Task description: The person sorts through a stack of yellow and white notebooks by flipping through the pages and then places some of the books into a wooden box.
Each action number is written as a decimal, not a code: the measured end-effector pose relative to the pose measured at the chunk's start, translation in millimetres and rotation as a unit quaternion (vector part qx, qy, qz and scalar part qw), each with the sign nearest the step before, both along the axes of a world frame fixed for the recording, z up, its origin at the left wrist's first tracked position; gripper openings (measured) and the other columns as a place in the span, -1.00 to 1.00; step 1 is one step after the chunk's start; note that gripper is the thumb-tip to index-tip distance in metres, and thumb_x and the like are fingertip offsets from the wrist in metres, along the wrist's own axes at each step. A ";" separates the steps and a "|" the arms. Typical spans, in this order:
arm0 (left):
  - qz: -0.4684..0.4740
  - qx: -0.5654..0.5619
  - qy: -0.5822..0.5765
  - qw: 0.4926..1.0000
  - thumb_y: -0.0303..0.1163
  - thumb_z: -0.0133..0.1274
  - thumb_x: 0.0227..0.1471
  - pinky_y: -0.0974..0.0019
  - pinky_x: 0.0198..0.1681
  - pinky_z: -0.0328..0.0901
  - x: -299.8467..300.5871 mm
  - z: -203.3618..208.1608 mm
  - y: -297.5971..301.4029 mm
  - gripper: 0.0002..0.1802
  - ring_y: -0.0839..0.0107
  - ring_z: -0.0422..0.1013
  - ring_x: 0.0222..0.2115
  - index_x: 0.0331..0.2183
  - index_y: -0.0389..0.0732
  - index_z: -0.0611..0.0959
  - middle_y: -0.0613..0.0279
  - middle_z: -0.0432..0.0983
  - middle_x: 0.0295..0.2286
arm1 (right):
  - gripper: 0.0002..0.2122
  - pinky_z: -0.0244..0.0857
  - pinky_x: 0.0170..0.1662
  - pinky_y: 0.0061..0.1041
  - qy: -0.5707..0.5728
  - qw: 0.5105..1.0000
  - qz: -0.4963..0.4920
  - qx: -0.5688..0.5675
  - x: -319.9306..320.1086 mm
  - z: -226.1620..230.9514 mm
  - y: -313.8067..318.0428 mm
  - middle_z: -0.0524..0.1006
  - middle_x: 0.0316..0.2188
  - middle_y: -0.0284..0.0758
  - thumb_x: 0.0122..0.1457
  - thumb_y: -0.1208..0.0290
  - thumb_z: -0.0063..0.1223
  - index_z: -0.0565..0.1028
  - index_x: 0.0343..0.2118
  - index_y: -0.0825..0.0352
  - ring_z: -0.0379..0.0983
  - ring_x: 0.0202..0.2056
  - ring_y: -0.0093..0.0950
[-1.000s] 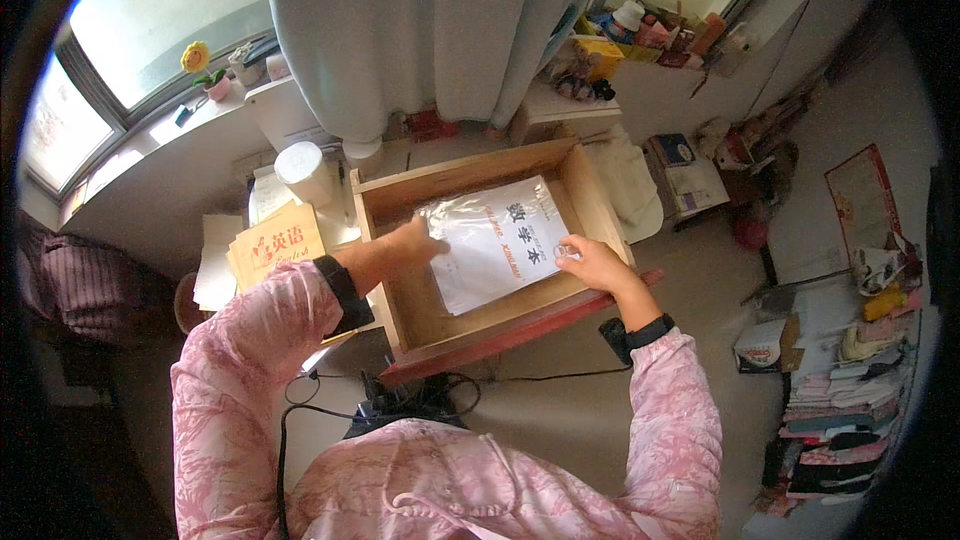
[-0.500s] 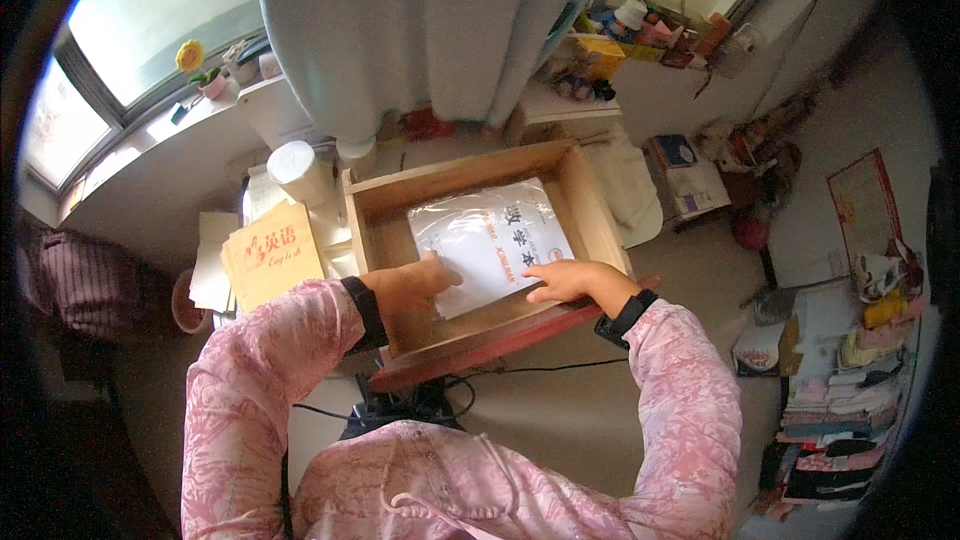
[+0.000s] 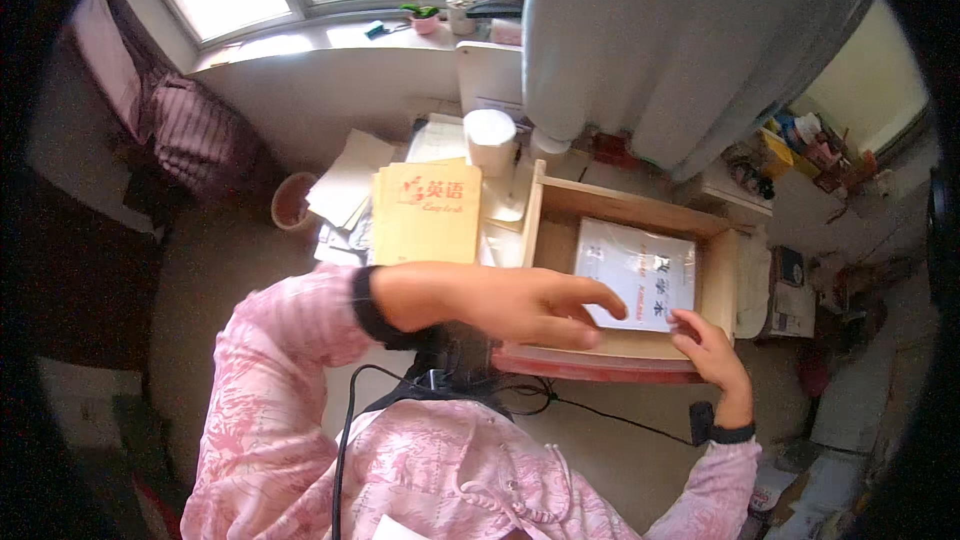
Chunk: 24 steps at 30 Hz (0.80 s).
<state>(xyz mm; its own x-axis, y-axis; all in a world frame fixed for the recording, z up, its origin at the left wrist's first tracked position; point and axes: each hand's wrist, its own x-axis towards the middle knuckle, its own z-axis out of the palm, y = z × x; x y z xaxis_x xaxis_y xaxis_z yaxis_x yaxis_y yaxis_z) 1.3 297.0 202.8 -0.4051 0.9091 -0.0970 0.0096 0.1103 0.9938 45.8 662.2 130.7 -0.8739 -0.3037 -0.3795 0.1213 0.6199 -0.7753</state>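
Note:
A white-covered exercise book point(image 3: 622, 258) in shiny clear wrap lies flat in the wooden drawer point(image 3: 712, 308). Above the drawer's near left part is my left hand point(image 3: 520, 302), its fingers stretched out and holding nothing. It hides part of the drawer's near left corner. My right hand point(image 3: 712, 355) reaches in over the drawer's near right side, fingers apart, with the fingertips by the book's near right corner. Whether they touch the cover I cannot tell. Left of the drawer lies a stack of yellow exercise books point(image 3: 425, 230).
Beside the yellow books are loose white papers point(image 3: 350, 180) and a white cylindrical container point(image 3: 490, 140). A pink bin point(image 3: 294, 202) stands further left. A pale curtain point(image 3: 660, 50) hangs behind the drawer. A black cable point(image 3: 610, 415) runs below the drawer's red front.
The view has turned left, so the drawer and books appear further right. My left hand has come off the white book toward the drawer's near left. My right hand has drawn back to its near corner.

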 end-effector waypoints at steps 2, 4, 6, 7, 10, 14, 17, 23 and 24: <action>0.027 0.001 0.029 0.999 -0.32 -0.03 0.17 0.28 0.04 0.23 7.6 15.2 -61.4 -0.40 0.37 0.27 0.03 0.18 -0.24 0.18 0.17 0.31 0.04 | -0.61 0.32 -0.07 -0.49 -0.050 0.998 -0.012 -0.029 10.3 11.7 -10.5 0.51 -0.13 -0.19 0.14 0.41 0.06 0.35 0.04 0.39 0.43 -0.10 -0.43; 0.171 0.011 -0.012 0.985 -0.35 -0.06 0.18 0.30 0.01 0.26 9.9 -6.4 -119.6 -0.54 0.40 0.36 -0.05 0.08 -0.30 0.33 0.18 0.40 -0.03 | -0.62 0.32 -0.08 -0.48 -0.034 0.998 0.049 0.014 15.2 9.3 -31.5 0.53 -0.19 -0.19 0.15 0.37 0.04 0.37 0.02 0.38 0.46 -0.15 -0.41; 0.394 -0.014 -0.080 0.916 -0.29 -0.07 0.19 0.33 -0.06 0.29 17.0 -23.3 -162.0 -0.63 0.38 0.43 -0.14 -0.03 -0.27 0.44 0.16 0.49 -0.15 | -0.63 0.32 -0.06 -0.45 -0.024 0.989 0.122 0.078 11.1 14.3 -57.6 0.53 -0.17 -0.16 0.16 0.34 0.03 0.38 0.01 0.37 0.47 -0.14 -0.38; 0.443 -0.041 -0.039 0.895 -0.29 -0.05 0.18 0.36 -0.10 0.32 20.1 -39.3 -182.5 -0.64 0.40 0.44 -0.18 -0.04 -0.27 0.46 0.15 0.49 -0.16 | -0.63 0.30 -0.02 -0.39 -0.009 0.984 0.153 0.096 9.5 9.6 -65.8 0.50 -0.12 -0.12 0.16 0.30 0.03 0.39 0.00 0.35 0.46 -0.10 -0.27; 0.516 -0.082 -0.112 0.845 -0.28 -0.03 0.17 0.40 -0.24 0.35 28.0 -90.7 -237.4 -0.65 0.49 0.46 -0.31 -0.07 -0.27 0.48 0.21 0.54 -0.24 | -0.62 0.25 0.05 -0.33 0.082 0.962 0.246 0.087 4.4 16.4 -98.4 0.44 -0.03 -0.11 0.16 0.30 0.01 0.37 0.01 0.36 0.38 -0.01 -0.17; 0.474 -0.056 -0.140 0.868 -0.21 0.00 0.14 0.37 -0.16 0.33 47.0 -122.8 -265.5 -0.60 0.38 0.46 -0.26 -0.08 -0.27 0.47 0.14 0.52 -0.25 | -0.68 0.29 -0.04 -0.20 0.091 0.921 0.304 0.224 -25.8 5.5 -132.2 0.44 -0.08 -0.15 0.08 0.35 0.03 0.41 -0.08 0.29 0.39 -0.08 -0.12; 0.453 -0.075 -0.149 0.876 -0.27 -0.02 0.14 0.39 -0.14 0.31 45.0 -138.8 -280.3 -0.67 0.39 0.46 -0.26 -0.11 -0.26 0.48 0.17 0.54 -0.26 | -0.76 0.33 -0.10 -0.18 0.112 0.849 0.355 0.375 -62.6 -9.0 -162.4 0.47 -0.11 -0.30 -0.01 0.39 0.07 0.52 -0.23 0.23 0.40 -0.09 -0.14; 0.465 -0.016 -0.232 0.854 -0.35 -0.08 0.17 0.38 -0.20 0.34 64.4 -153.4 -317.6 -0.74 0.43 0.48 -0.31 -0.13 -0.24 0.49 0.19 0.55 -0.29 | -0.83 0.32 -0.19 -0.23 0.157 0.765 0.464 0.418 -82.1 -77.9 -168.1 0.48 -0.18 -0.47 -0.04 0.39 0.06 0.55 -0.33 0.16 0.26 0.04 -0.36; 0.472 -0.002 -0.257 0.843 -0.36 -0.09 0.17 0.38 -0.21 0.35 69.6 -158.1 -325.3 -0.75 0.44 0.49 -0.32 -0.13 -0.23 0.49 0.20 0.55 -0.30 | -0.84 0.31 -0.18 -0.24 0.187 0.762 0.458 0.417 -81.1 -84.0 -162.1 0.47 -0.20 -0.48 -0.04 0.38 0.06 0.55 -0.34 0.14 0.25 0.03 -0.38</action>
<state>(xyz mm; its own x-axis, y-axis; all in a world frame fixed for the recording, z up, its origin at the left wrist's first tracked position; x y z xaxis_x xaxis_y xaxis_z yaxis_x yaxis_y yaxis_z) 70.8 -28.3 44.7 -0.8514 0.2040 -0.4832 -0.5168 -0.1683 0.8394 -35.3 500.1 46.7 -0.5339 -0.6417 -0.5506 -0.7923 0.6071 0.0607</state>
